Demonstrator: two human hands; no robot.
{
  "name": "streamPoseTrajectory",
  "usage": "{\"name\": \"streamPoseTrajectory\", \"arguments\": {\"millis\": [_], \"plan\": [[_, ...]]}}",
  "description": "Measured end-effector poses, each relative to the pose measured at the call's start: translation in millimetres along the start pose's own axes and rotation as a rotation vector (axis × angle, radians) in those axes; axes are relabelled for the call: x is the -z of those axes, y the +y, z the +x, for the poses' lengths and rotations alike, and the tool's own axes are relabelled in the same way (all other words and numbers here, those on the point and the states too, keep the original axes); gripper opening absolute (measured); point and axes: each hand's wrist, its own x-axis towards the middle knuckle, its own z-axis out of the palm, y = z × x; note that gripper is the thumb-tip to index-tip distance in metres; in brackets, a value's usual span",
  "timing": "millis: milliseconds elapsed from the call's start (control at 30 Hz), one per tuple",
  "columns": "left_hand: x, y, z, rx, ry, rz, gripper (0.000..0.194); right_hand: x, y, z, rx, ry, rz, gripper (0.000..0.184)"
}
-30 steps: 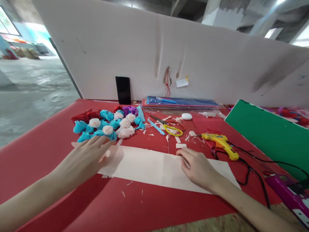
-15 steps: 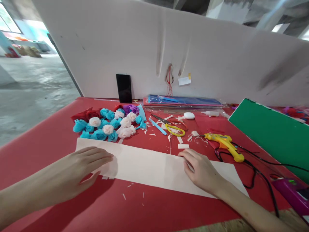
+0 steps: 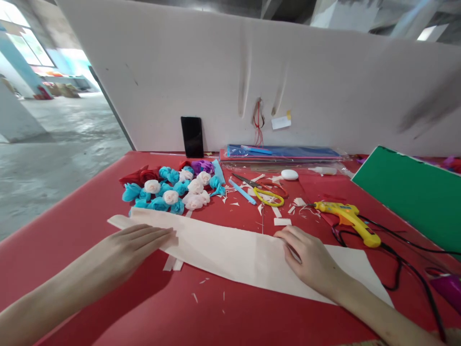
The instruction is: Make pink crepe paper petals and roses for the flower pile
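Observation:
A long strip of cream paper (image 3: pixel 223 252) lies across the near part of the red table, its left part bent and slightly raised. My left hand (image 3: pixel 144 245) is on the strip's left end, fingers straight and together over it; the thumb is hidden. Past that wrist a flap of the paper sticks out. My right hand (image 3: pixel 306 254) has its fingers curled at the far edge, right of the middle, thumb close to the fingertips. Two narrow pale pieces (image 3: pixel 173 263) poke out from under the near edge.
Blue, white, red and purple fabric-like flowers (image 3: pixel 173 190) lie behind the paper. Beyond are yellow-and-red-handled scissors (image 3: pixel 268 196), a light-blue pen (image 3: pixel 242 191) and pale scraps. A yellow glue gun (image 3: pixel 347 218) with a black cord, a green board (image 3: pixel 410 192) and a propped phone (image 3: pixel 192 137) surround them.
The paper's left end has shifted and bent up, showing more of the narrow pieces beneath. My left thumb has gone out of sight. The view has turned slightly left.

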Motion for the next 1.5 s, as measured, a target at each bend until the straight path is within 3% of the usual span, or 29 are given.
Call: {"name": "streamPoseTrajectory", "arguments": {"millis": [67, 100, 267, 500, 733, 867, 967, 1033, 1133, 1267, 1500], "plan": [[5.3, -5.4, -8.1, -0.141, -0.105, 0.057, 0.037, -1.0, 0.8, 0.2, 0.003, 0.005, 0.001, 0.025], [7.1, -7.8, -12.9, -0.187, -0.099, 0.097, 0.038, -1.3, 1.2, 0.4, 0.005, 0.007, 0.002, 0.025], [2.8, -7.4, -34.7, -0.103, -0.001, 0.166, 0.042, -0.2, 2.2, 0.2, 0.022, 0.013, 0.005, 0.024], [-4.0, 2.8, -38.4, -0.047, -0.114, 0.21, 0.048, 1.2, 2.0, 1.0, 0.034, 0.01, 0.001, 0.023], [6.2, 10.5, -34.5, 0.036, -0.176, 0.184, 0.056, 1.0, 2.0, 0.5, 0.035, 0.0, 0.002, 0.023], [9.4, 18.5, -15.9, -0.03, -0.179, 0.11, 0.05, 2.1, 1.5, 0.3, 0.024, -0.014, 0.005, 0.023], [4.6, 29.9, 13.8, -0.269, -0.268, -0.013, 0.048, 2.9, 0.8, 0.4, 0.012, -0.028, 0.011, 0.023], [-2.4, 39.4, 38.4, -0.357, -0.302, -0.114, 0.057, 3.1, 0.4, 0.2, 0.005, -0.033, 0.015, 0.024], [-16.1, 51.0, 72.3, -0.48, -0.335, -0.319, 0.055, 3.5, -0.2, -0.5, -0.004, -0.035, 0.015, 0.023], [-33.9, 53.2, 94.0, -0.489, -0.368, -0.506, 0.055, 4.8, -1.3, -1.4, -0.009, -0.042, 0.009, 0.022], [-49.4, 46.2, 91.0, -0.446, -0.411, -0.519, 0.063, 4.0, 0.8, -0.2, -0.029, -0.063, 0.037, 0.022]]}}
